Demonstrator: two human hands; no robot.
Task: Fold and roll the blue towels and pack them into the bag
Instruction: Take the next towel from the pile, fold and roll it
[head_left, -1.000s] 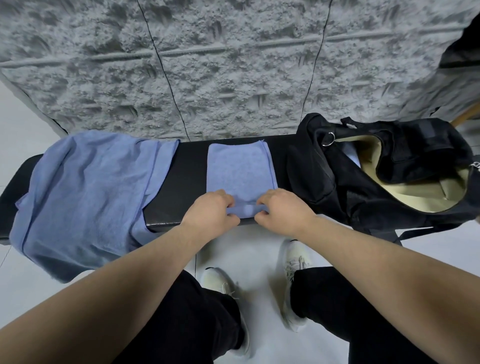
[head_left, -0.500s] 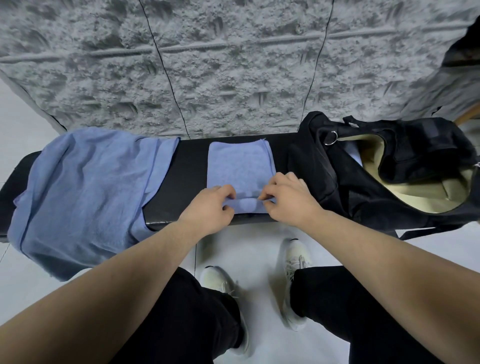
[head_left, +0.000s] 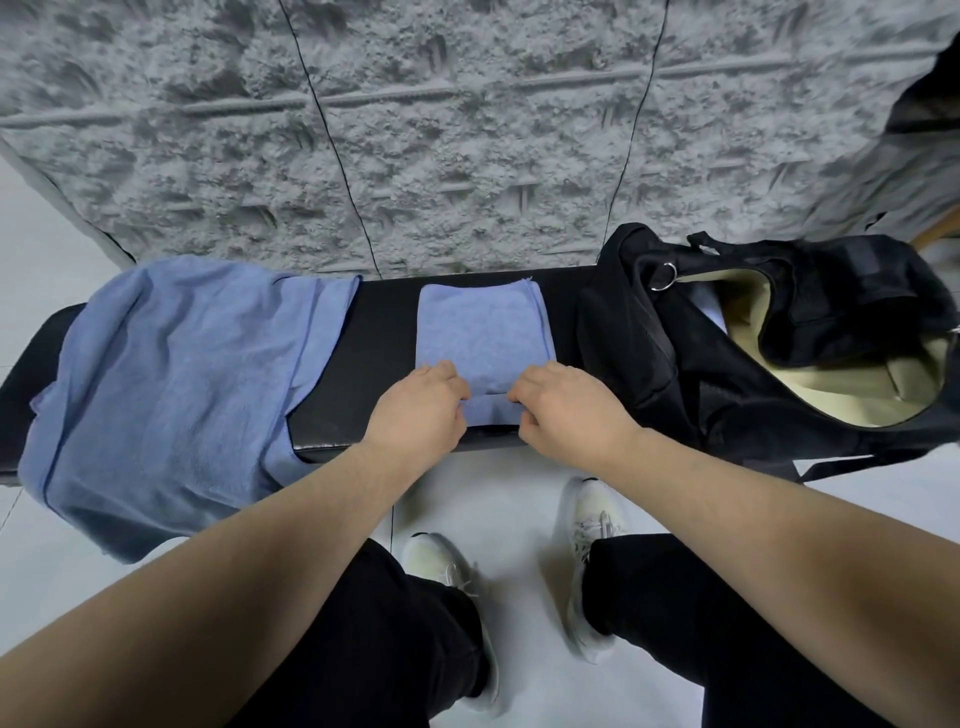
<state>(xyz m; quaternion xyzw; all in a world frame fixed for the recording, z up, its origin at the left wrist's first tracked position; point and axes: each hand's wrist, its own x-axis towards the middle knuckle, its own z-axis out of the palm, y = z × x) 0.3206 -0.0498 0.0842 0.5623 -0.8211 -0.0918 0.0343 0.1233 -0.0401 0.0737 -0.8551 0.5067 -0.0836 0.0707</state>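
A folded blue towel (head_left: 480, 327) lies flat in the middle of the black bench (head_left: 379, 332), its near end turned over into a small roll. My left hand (head_left: 421, 410) grips the left end of that roll with curled fingers. My right hand (head_left: 569, 408) pinches the right end of the roll the same way. A pile of loose blue towels (head_left: 171, 384) drapes over the bench's left part and hangs off its front edge. The open black bag (head_left: 769, 343) with a cream lining stands on the right, and a bit of blue cloth shows inside it.
A rough grey wall (head_left: 467, 130) rises directly behind the bench. Below the bench is pale floor, where my white shoes (head_left: 592, 525) and black trouser legs stand. A metal ring (head_left: 665, 275) hangs at the bag's rim.
The near end of the towel has been rolled a little further away from me. Both hands have shifted slightly with it and keep their hold.
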